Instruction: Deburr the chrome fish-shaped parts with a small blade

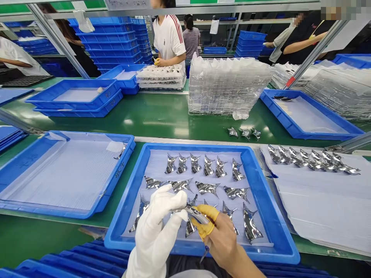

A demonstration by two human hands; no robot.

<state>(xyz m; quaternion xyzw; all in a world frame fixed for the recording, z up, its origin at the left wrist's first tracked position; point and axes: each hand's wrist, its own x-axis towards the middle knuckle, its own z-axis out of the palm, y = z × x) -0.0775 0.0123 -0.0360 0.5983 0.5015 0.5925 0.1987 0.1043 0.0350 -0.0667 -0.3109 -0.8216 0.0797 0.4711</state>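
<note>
My left hand point(158, 227), in a white glove, pinches one end of a shiny chrome-like metal piece point(198, 214) between thumb and fingers. Yellow finger covers are on the thumb and forefinger of my right hand point(222, 235), which are closed on the piece's other end. From beneath my right palm sticks out the end of a thin dark tool point(205, 253); its kind is hidden. Both hands are above a blue tray point(269, 216) lined with white sheet. Several similar curved, pointed metal pieces point(208, 188) lie in rows in it, some of them behind my hands.
A lined blue tray point(95, 208) stands at left. Several metal pieces point(308, 159) lie on white sheets point(321, 204) at right, and three point(245, 132) on the green table point(156, 116). Beyond are stacked clear trays point(226, 87), blue trays point(78, 98) and co-workers point(171, 38).
</note>
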